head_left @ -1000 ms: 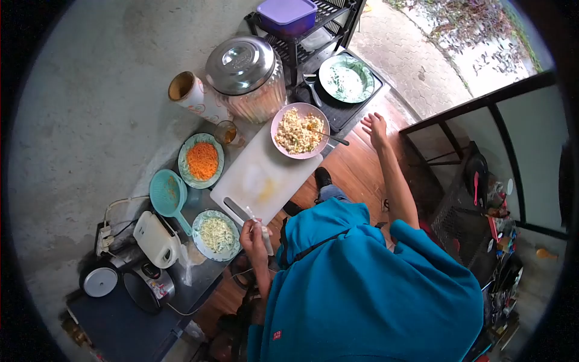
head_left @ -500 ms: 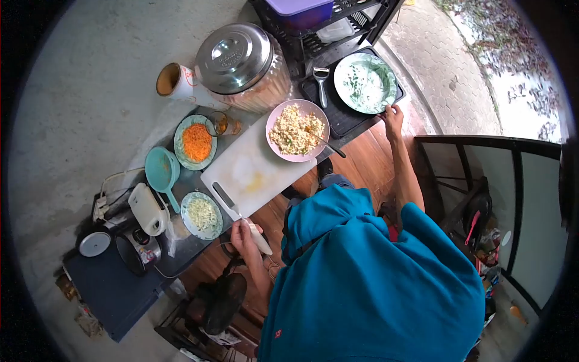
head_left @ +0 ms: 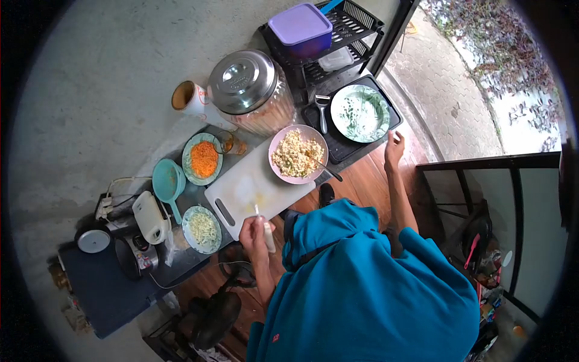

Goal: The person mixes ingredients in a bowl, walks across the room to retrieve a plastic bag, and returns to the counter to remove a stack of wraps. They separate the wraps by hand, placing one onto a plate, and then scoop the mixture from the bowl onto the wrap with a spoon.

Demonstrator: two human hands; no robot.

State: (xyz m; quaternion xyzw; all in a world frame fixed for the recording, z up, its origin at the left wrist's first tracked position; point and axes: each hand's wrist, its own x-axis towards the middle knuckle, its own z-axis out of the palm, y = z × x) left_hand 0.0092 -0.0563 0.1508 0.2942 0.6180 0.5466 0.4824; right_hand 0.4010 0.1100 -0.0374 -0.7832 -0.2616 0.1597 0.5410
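Observation:
My left hand [head_left: 254, 234] is closed around a pale, elongated object [head_left: 269, 237] with a narrow tip poking out above the fingers, at the near left corner of the white cutting board [head_left: 241, 193]. What kind of object it is, I cannot tell. My right hand [head_left: 394, 151] holds nothing, its fingers loosely apart just below the rim of a green-and-white marbled plate [head_left: 360, 113] with green bits on it. On the board's right end stands a pink bowl [head_left: 297, 154] of chopped pale mixture, a spoon [head_left: 332, 173] leaning in it.
Plates of grated carrot [head_left: 204, 159] and shredded white food [head_left: 202, 229] sit left of the board, beside a teal strainer [head_left: 168, 181] and a glass [head_left: 229, 143]. Behind are a large lidded jar [head_left: 244, 84] and a black rack [head_left: 356, 27]. A peeler [head_left: 322, 113] lies on the black tray [head_left: 339, 149].
My right hand has let go of the marbled plate's rim and dropped slightly away. My left hand has shifted a little right with the pale object. The camera view has tilted up.

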